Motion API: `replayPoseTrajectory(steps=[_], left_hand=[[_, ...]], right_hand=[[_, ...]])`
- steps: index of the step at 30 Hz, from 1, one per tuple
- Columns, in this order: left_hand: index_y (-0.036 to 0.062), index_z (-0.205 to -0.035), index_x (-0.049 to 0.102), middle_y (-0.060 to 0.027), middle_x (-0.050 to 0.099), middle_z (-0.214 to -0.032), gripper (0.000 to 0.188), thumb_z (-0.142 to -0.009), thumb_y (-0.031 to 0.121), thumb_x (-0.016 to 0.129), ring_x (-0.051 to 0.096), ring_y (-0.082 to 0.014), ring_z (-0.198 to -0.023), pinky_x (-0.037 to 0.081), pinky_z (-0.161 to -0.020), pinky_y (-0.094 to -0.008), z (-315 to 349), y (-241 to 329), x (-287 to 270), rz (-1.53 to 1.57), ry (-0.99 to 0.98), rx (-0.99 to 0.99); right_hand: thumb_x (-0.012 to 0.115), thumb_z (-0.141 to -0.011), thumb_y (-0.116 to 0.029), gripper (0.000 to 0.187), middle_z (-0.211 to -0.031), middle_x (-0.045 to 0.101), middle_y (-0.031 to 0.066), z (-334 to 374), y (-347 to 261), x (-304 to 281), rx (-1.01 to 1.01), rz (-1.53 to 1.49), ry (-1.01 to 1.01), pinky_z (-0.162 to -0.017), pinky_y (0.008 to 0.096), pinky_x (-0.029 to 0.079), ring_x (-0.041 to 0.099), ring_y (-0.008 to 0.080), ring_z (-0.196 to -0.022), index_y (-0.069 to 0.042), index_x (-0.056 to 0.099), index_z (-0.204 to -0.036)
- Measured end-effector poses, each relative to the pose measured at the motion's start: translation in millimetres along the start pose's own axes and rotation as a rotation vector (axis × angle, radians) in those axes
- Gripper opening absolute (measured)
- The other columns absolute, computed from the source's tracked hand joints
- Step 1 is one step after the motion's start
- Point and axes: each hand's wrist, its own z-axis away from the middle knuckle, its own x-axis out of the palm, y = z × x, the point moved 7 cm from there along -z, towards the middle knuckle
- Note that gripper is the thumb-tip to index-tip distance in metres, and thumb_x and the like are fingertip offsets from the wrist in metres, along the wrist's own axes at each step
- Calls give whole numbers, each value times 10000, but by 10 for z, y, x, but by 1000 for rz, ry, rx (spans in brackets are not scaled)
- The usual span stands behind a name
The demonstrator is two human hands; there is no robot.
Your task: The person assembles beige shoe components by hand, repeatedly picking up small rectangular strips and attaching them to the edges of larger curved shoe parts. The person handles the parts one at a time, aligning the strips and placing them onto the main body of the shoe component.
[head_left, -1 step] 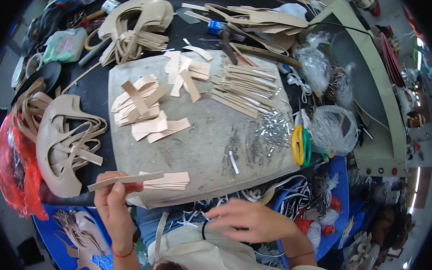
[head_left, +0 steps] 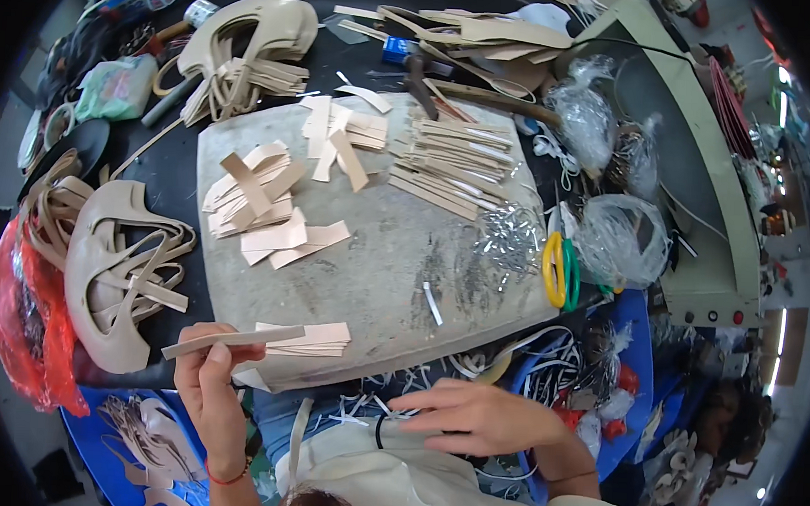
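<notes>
My left hand (head_left: 213, 376) pinches a narrow beige leather-like strip (head_left: 235, 341) between thumb and fingers, at the near left edge of the grey work board (head_left: 377, 261). Just right of that hand lies a small fanned stack of pale strips (head_left: 313, 338). My right hand (head_left: 479, 417) hovers in front of my waist, fingers spread and nothing in them. A short white strip (head_left: 432, 304) lies alone on the board. Farther back are overlapping piles of pale strips (head_left: 262, 190) and rows of narrow strips (head_left: 451, 168). Small metal pieces (head_left: 511, 236) are scattered at the board's right.
Scissors with yellow and green handles (head_left: 562, 270) lie at the right edge beside clear plastic bags (head_left: 621, 241). A hammer (head_left: 419, 80) rests behind the board. Curved beige cut pieces (head_left: 110, 283) sit at left, near a red bag (head_left: 22, 315). Blue tubs (head_left: 632, 384) stand below the table.
My right hand has drifted slightly to the right, its fingers still apart. The left hand keeps the strip in nearly the same place. The whole view has shifted a little.
</notes>
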Motion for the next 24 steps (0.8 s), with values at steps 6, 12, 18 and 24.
replayPoseTrajectory(steps=[6, 12, 18, 24], left_hand=[[-48, -923, 539, -109, 565, -899, 130, -906, 47, 453, 604, -172, -783, 490, -737, -294, 76, 9, 367, 9, -175, -3], [-34, -917, 542, -92, 559, -871, 152, -914, 81, 443, 612, -176, -747, 504, -717, -302, 121, 16, 409, -91, -213, 30], [-54, -942, 544, -114, 586, -903, 153, -925, 58, 440, 631, -193, -805, 528, -744, -308, 98, -50, 437, 36, -191, -45], [-30, -975, 495, -132, 546, -961, 180, -927, 84, 365, 643, -246, -862, 582, -762, -357, 78, -95, 565, 119, -197, -165]], right_hand=[[605, -759, -49, 252, -978, 611, 106, 118, 478, -865, 204, 1058, 464, -762, 367, 460, 576, 257, -860, -5, 606, -1007], [586, -754, -98, 169, -805, 552, 56, 52, 679, -864, 132, 1241, 373, -659, 340, 424, 550, 213, -763, -23, 583, -905], [622, -797, -11, 154, -792, 608, 101, 133, 678, -1110, 226, 719, 589, -659, 356, 460, 597, 259, -738, -17, 627, -951], [623, -837, -27, 165, -823, 622, 109, 59, 729, -1003, 384, 340, 616, -592, 290, 451, 586, 210, -657, -11, 632, -1001]])
